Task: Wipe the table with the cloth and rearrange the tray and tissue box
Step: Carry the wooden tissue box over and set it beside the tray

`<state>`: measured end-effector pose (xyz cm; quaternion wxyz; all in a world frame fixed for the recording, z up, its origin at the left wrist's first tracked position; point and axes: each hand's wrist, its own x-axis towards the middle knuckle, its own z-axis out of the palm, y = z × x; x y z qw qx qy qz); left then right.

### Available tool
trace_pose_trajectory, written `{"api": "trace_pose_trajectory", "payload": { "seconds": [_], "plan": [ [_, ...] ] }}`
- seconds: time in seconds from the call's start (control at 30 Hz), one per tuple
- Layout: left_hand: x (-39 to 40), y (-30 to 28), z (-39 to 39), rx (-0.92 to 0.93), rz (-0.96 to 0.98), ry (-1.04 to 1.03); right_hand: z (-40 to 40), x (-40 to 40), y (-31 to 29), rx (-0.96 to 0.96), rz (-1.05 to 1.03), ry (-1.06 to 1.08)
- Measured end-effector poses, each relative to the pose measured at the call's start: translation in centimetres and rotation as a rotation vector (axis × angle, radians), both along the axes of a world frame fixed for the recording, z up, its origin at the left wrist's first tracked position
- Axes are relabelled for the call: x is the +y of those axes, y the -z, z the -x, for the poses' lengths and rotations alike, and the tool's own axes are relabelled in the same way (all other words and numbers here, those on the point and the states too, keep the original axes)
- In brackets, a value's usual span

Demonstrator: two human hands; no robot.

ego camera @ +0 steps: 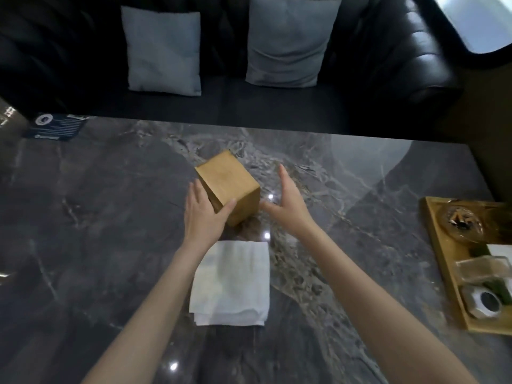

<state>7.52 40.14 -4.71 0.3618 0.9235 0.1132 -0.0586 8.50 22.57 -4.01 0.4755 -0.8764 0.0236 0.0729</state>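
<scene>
A gold-brown cube-shaped tissue box (pixel 228 184) stands near the middle of the dark marble table (pixel 97 217). My left hand (pixel 203 213) lies against the box's left near side, thumb on its front face. My right hand (pixel 288 200) is spread just right of the box, a small gap between them. A folded white cloth (pixel 232 284) lies flat on the table under my left forearm, nearer to me than the box. A gold tray (pixel 440 245) sits at the right edge.
The tray carries a glass ashtray (pixel 462 220), a clear holder (pixel 482 268) and a hexagonal dish (pixel 483 300). A dark card (pixel 55 127) rests at the table's far left corner. Behind the table is a black sofa (pixel 415 65) with two grey cushions (pixel 163 51).
</scene>
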Motion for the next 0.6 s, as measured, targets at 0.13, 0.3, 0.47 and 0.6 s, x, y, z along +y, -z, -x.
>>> {"api": "trace_pose_trajectory", "payload": {
  "seconds": [0.13, 0.3, 0.47, 0.6],
  "plan": [
    [0.8, 1.6, -1.9, 0.194, 0.4, -0.127, -1.2, 2.4, 1.1, 0.151, -0.111, -0.038],
    [0.7, 2.3, -1.9, 0.219, 0.587, -0.101, -1.7, 3.3, 1.6, 0.23, -0.304, 0.067],
    [0.0, 2.1, -2.1, 0.198, 0.658, -0.141, -1.0, 3.6, 1.5, 0.159, -0.271, 0.08],
    [-1.2, 1.0, -1.6, 0.203, 0.779, -0.187, 0.4, 3.5, 0.8, 0.058, -0.22, 0.128]
  ]
}}
